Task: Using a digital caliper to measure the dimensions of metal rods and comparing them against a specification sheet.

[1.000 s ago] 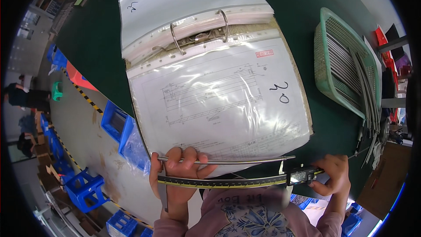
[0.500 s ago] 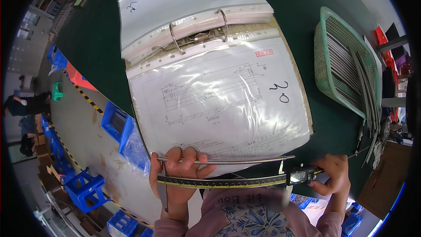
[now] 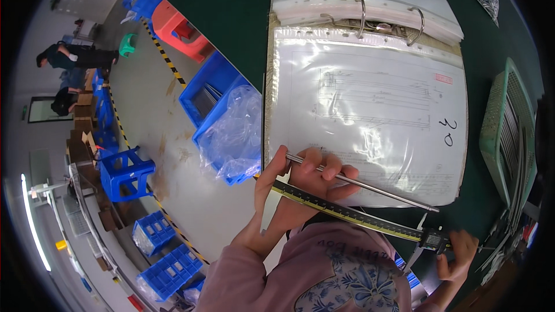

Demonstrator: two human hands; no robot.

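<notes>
My left hand point(image 3: 303, 188) is closed around the left end of a thin metal rod point(image 3: 390, 195), and it also supports the fixed-jaw end of a long digital caliper point(image 3: 358, 217). Rod and caliper run side by side, slanting down to the right. The rod's right end lies by the upper tip of the caliper's sliding jaw; whether they touch I cannot tell. My right hand point(image 3: 459, 254) has its fingers closed on the caliper's slider, beside the black display housing. Beyond the hands lies a ring binder, open at a drawing page point(image 3: 370, 98) in a clear sleeve.
A green plastic basket point(image 3: 492, 121) of metal rods stands at the right on the dark green table, with more rods by its near end. Left of the table are blue bins point(image 3: 205, 89), plastic film point(image 3: 237, 133), a red stool point(image 3: 176, 32) and a blue stool point(image 3: 127, 173). Two people are farther off.
The view has swung left, so the binder and basket appear farther right and more floor shows. The rod and caliper, level before, now slope down to the right. Both hands keep their hold.
</notes>
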